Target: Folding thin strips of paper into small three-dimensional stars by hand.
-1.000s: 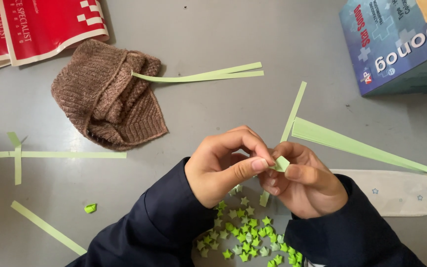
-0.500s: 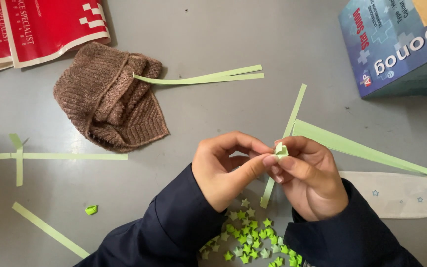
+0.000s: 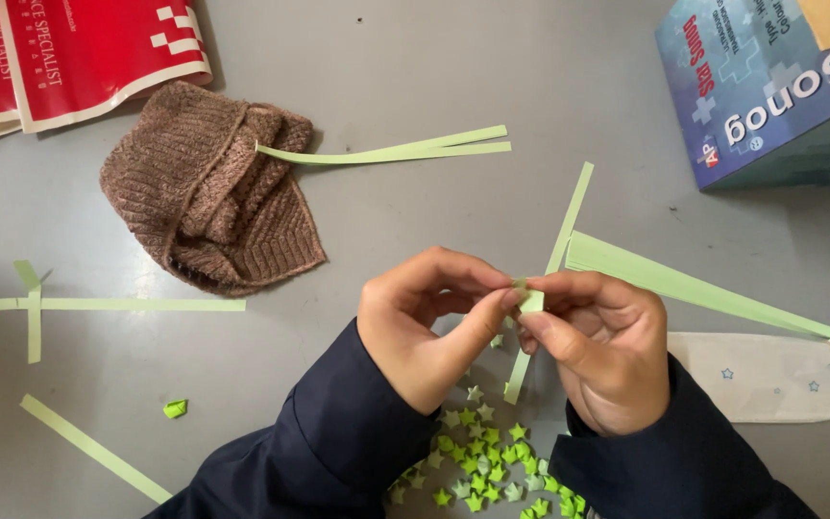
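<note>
**Two hands pinching a green paper strip over a grey table**

Two crossed strips of pale green paper (image 3: pixel 36 306) lie flat at the far left of the smooth grey table (image 3: pixel 415 58), with a single diagonal strip (image 3: pixel 93 448) and a small crumpled green scrap (image 3: pixel 175 408) below them. Glossy red printed sheets (image 3: pixel 69 53) overlap at the upper left corner. Beside them sits a brown ribbed knitted hat (image 3: pixel 208 187), soft and slumped, with a pair of long thin strips (image 3: pixel 386 150) running rightward from its edge.

At centre, the left hand (image 3: pixel 425 322) curls with thumb and forefinger pressed together on a small folded green paper piece (image 3: pixel 530 300). The right hand (image 3: pixel 598 346) meets it from the other side, its fingertips closed on the same piece, so both hands pinch it above the table; the remaining fingers are loosely bent. From the folded piece a narrow tail of strip (image 3: pixel 517 375) hangs down. Both wrists wear dark navy sleeves (image 3: pixel 338 452). Between the sleeves lies a heap of tiny puffed green paper stars (image 3: pixel 477 461).

To the right, a bundle of flat green strips (image 3: pixel 703 288) fans diagonally, one end resting on a cream fabric pouch with small stars (image 3: pixel 761 375). A blue cardboard box (image 3: pixel 770 86) occupies the upper right corner.
</note>
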